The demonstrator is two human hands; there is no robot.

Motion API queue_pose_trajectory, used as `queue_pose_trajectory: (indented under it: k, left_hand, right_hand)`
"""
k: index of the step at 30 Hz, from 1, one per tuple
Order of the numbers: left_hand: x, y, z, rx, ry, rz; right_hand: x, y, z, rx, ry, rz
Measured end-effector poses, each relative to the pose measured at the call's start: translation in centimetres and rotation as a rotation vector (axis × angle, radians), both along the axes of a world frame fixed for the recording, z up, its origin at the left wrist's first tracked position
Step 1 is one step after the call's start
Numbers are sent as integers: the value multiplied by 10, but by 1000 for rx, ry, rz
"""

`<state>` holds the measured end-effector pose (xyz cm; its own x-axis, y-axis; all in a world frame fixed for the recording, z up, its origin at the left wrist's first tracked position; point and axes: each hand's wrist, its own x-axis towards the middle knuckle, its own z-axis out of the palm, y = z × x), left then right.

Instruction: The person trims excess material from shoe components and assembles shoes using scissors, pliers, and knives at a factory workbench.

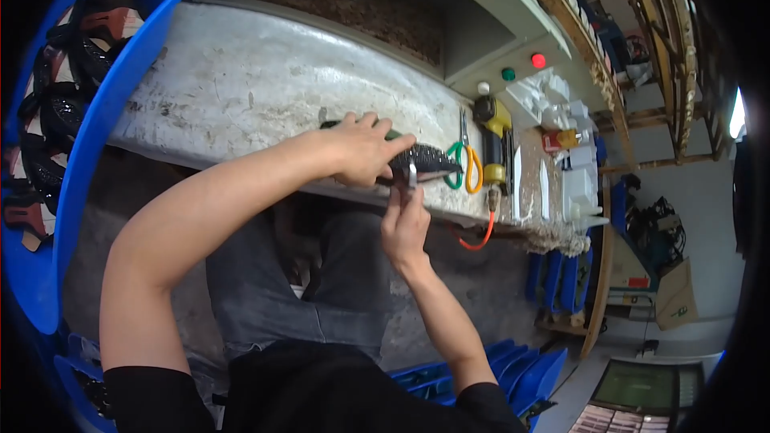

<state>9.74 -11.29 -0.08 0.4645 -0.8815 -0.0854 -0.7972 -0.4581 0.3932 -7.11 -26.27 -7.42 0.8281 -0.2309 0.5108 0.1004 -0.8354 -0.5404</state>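
A black glittery shoe [433, 160] with a pointed end lies near the front edge of the workbench, a pale strip showing along its lower side. My left hand [370, 148] grips it from above, fingers curled over and covering much of it. Pinched in my right hand [404, 224] is a small silvery tool [412, 174], held against the shoe's near side; its exact kind is too small to tell. Just right of the shoe's tip lie scissors [472, 167] with one green and one orange handle.
A blue bin [120, 96] of black shoes stands at left. Right of the scissors are a yellow-black tool [493, 124] with an orange hose [484, 239], and white sticks [517, 184]. A grey machine [481, 48] with red and green buttons borders the bench's far side.
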Motion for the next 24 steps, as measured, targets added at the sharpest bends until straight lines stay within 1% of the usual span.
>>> queue_pose_trajectory:
  k: [2, 5, 7, 9, 11, 13, 16, 17, 22, 24]
  left_hand:
    - [15, 15, 3, 12, -11, 54]
    - [11, 8, -1, 20, 13, 33]
    - [13, 4, 1, 20, -1, 22]
    - [13, 10, -6, -50, -36, 62]
    - [6, 9, -17, -121, -58, 64]
    - [1, 10, -18, -134, -39, 4]
    - [11, 24, -17, -178, 9, -29]
    - [10, 25, -18, -161, 10, -49]
    - [14, 20, -17, -46, 67, -20]
    - [10, 25, -21, -89, 96, -9]
  right_hand:
    - [32, 4, -3, -34, 19, 66]
    - [28, -4, -12, -25, 55, 95]
    - [30, -8, -8, -25, 46, 101]
    - [37, -1, -7, -31, 52, 102]
    - [27, 1, -7, -36, 71, 65]
    - [10, 3, -4, 5, 47, 30]
    - [13, 12, -2, 109, -33, 68]
    - [9, 15, -5, 126, -35, 47]
    - [10, 18, -8, 145, 35, 37]
    - [3, 18, -11, 226, 63, 80]
